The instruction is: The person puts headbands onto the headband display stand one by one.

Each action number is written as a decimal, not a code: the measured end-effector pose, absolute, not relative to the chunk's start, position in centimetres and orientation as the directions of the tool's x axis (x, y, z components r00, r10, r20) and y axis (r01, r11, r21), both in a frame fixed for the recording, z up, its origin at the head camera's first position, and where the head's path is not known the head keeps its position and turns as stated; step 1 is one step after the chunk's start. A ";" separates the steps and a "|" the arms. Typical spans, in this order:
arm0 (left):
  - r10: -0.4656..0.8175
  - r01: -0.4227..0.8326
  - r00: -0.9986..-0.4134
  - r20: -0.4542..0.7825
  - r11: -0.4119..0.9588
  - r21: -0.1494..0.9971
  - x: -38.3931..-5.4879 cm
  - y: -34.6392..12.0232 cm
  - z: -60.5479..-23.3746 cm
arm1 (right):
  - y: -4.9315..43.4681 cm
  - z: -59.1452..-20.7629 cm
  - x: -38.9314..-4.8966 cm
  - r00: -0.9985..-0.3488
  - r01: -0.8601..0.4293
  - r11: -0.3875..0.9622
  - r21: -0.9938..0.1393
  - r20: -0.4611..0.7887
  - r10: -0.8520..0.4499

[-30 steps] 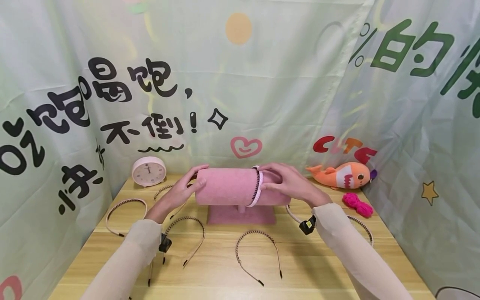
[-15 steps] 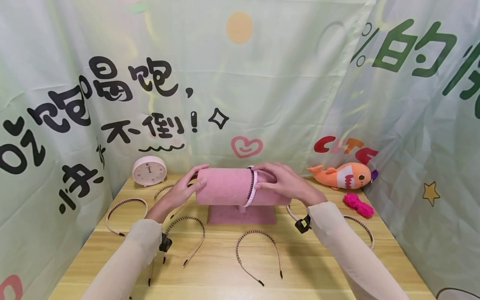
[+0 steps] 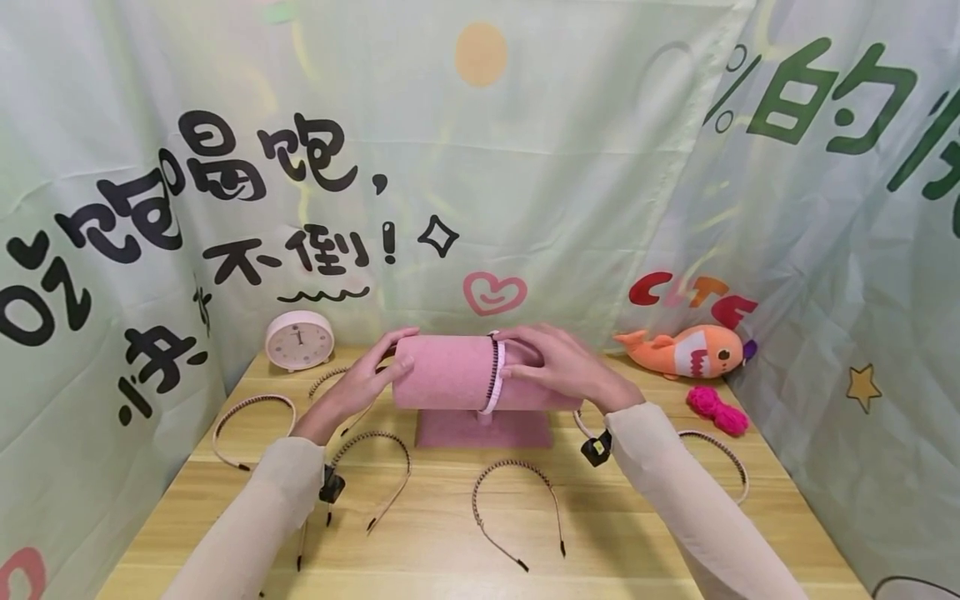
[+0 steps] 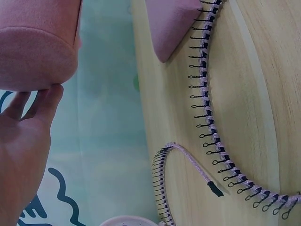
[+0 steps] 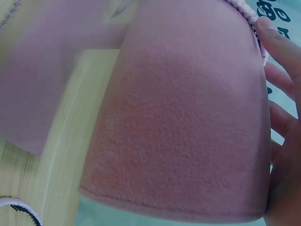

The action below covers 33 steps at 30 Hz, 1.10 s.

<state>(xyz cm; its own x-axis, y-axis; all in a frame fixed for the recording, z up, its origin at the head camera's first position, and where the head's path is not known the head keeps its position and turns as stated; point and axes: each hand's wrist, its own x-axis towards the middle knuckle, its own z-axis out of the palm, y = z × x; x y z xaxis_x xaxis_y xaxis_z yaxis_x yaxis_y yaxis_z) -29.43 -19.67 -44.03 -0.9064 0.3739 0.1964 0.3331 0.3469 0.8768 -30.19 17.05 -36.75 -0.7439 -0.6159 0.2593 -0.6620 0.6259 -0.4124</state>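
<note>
- A padded pink roll [image 3: 442,372] lies level on its pink base [image 3: 450,429], its long axis running left to right.
- One headband [image 3: 497,379] sits across that axis near the roll's middle, immediately left of the right hand's fingertips and touching them; the right hand is nearer.
- The right hand [image 3: 566,362] curves over the roll, thumb in front and fingers on top, grasping at the headband's edge.
- The left hand [image 3: 367,377] holds the roll's left end between thumb and fingers, well apart from the headband.
- Loose headbands [image 3: 512,462] on the wooden table [image 3: 420,575]: five arches show, three at left, one in front, one at right. Pieces show by both sleeves; I cannot tell how many more.
- Behind: one clock [image 3: 299,340], one orange plush toy [image 3: 686,350], one bright pink bundle [image 3: 717,410].
</note>
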 end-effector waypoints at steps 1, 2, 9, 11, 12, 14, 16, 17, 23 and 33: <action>0.374 0.335 -0.906 0.198 0.349 0.875 -29.5 -19.7 -44.1 | 17.1 -36.8 -30.1 -0.745 -0.660 0.626 -0.414 0.260 -0.614; 0.374 0.337 -0.906 0.199 0.350 0.874 -29.5 -19.6 -44.1 | 17.1 -36.7 -30.1 -0.747 -0.659 0.627 -0.416 0.261 -0.612; 0.381 0.344 -0.901 0.205 0.341 0.875 -29.5 -19.5 -44.1 | 17.6 -36.9 -29.0 -0.730 -0.679 0.536 -0.501 0.381 -0.568; 0.382 0.341 -0.901 0.203 0.339 0.877 -29.5 -19.5 -44.1 | 17.8 -37.1 -28.5 -0.706 -0.705 0.491 -0.511 0.442 -0.554; 0.382 0.340 -0.902 0.201 0.340 0.877 -29.4 -19.5 -44.0 | 18.0 -37.1 -28.2 -0.698 -0.713 0.471 -0.519 0.466 -0.544; 0.377 0.328 -0.906 0.194 0.335 0.883 -29.4 -19.5 -43.9 | 18.2 -37.3 -27.5 -0.690 -0.721 0.440 -0.535 0.496 -0.528; 0.370 0.319 -0.910 0.189 0.332 0.887 -29.3 -19.5 -43.9 | 18.3 -37.4 -26.7 -0.694 -0.716 0.421 -0.556 0.501 -0.518; 0.370 0.319 -0.910 0.189 0.333 0.887 -29.3 -19.5 -43.9 | 18.4 -37.5 -26.2 -0.704 -0.705 0.416 -0.575 0.491 -0.513; 0.371 0.317 -0.910 0.186 0.332 0.889 -29.2 -19.6 -43.8 | 18.3 -39.1 -24.0 -0.713 -0.661 0.339 -0.670 0.418 -0.563; 0.373 0.315 -0.909 0.184 0.329 0.890 -29.2 -19.6 -43.8 | 18.2 -43.7 -22.6 -0.631 -0.677 0.265 -0.687 0.357 -0.688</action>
<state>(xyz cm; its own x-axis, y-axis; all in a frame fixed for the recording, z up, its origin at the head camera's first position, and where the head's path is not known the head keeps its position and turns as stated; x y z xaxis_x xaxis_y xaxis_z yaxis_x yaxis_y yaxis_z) -29.22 -19.60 -43.81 -0.9093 0.3733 0.1836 0.3149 0.3293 0.8902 -22.59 18.19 -43.68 -0.6313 -0.6883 0.3574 -0.6773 0.2647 -0.6865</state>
